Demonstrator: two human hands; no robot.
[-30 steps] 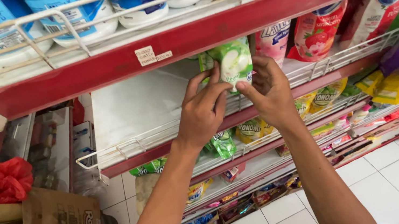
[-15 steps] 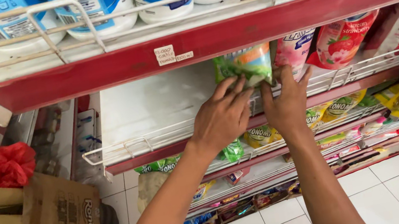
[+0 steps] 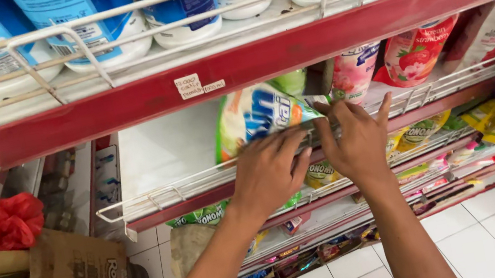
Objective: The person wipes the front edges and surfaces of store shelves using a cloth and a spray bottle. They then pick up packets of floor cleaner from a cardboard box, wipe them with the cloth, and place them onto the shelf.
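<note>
Green and white soft detergent pouch (image 3: 257, 117) with blue lettering, tilted, lying on the white shelf (image 3: 162, 154), behind its wire rail (image 3: 162, 195)
</note>
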